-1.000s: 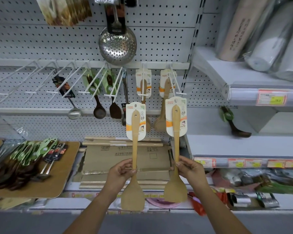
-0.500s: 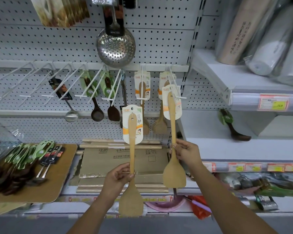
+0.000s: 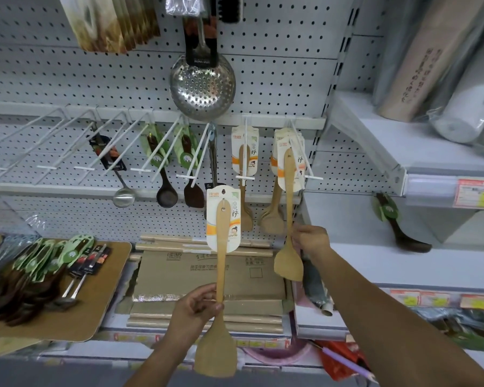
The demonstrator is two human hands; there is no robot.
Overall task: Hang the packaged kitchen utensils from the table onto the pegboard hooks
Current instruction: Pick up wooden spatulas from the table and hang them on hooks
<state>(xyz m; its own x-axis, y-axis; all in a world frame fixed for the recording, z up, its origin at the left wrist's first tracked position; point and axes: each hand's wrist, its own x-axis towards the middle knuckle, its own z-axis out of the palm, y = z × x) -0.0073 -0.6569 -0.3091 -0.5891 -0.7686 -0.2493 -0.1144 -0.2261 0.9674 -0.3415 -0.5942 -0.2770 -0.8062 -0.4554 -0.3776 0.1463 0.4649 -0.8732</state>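
Much of the scene is cut off or blurred: the flat packets (image 3: pixel 109 20) at the top left are cropped by the upper edge, the wrapped rolls (image 3: pixel 442 65) on the right shelf are cropped at the corner, and the price tags (image 3: pixel 478 192) along the shelf edge are too blurred to be read. On the black handle card of the steel skimmer (image 3: pixel 202 85) a name like "HONGJIAYI" can just be made out, though not with certainty. Chinese print is seen on the flat cardboard box (image 3: pixel 196 270) below the pegboard (image 3: pixel 67 79), but it cannot be read. A wooden spatula (image 3: pixel 221 277) is gripped around its handle by the left hand (image 3: pixel 194 307), blade down, in front of the box; its white and orange card, printed with a small cartoon face and one large Chinese character, is held clear of the hooks. A second wooden spatula (image 3: pixel 289 219) is pinched at mid-handle by the right hand (image 3: pixel 310 240), and its card top is raised to the rightmost hook (image 3: pixel 302 152), where matching cards already hang; whether the hole is threaded on the hook cannot be told, since the cards overlap. More packaged utensils (image 3: pixel 45 263), green-carded and dark-handled, are piled on the brown tabletop (image 3: pixel 106 289) at the left, their labels too small to be read.
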